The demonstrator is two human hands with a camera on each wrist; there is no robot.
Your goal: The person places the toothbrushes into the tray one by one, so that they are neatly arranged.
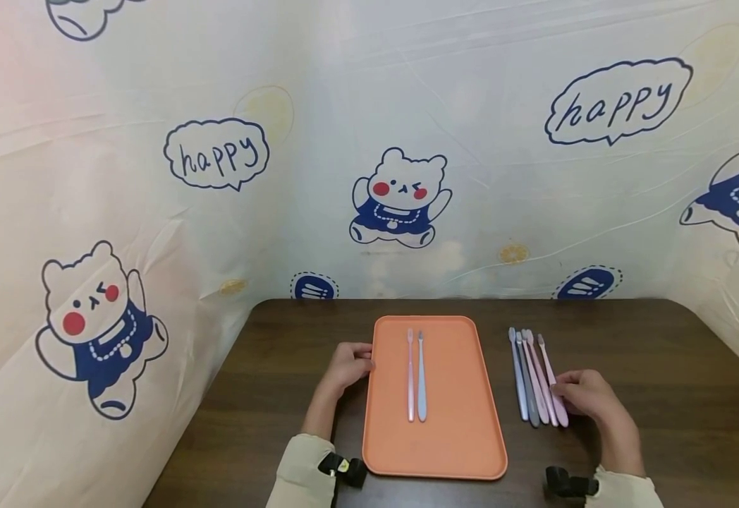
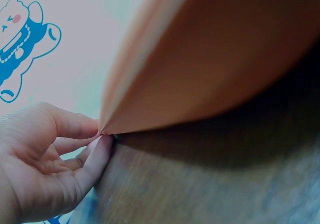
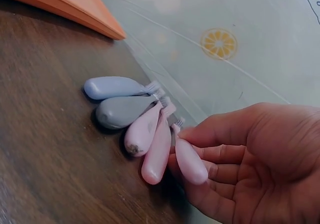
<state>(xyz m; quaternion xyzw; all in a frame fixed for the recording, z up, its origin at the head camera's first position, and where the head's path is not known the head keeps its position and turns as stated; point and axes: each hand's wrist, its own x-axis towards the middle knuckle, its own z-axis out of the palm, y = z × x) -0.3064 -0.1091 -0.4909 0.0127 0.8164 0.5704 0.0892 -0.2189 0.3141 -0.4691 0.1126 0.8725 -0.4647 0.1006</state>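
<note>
Soft, even light fills the head view, with pale glare on the backdrop [image 1: 503, 204] beyond the table [image 1: 680, 367]'s far edge; in the left wrist view, the tray [image 2: 215, 64] shadows the blurred table.

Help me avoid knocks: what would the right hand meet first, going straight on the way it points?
The right hand pinches the rightmost pink toothbrush; straight on, it would probably meet the neighboring pink toothbrush first, though depth is unclear and it might pass above.
</note>
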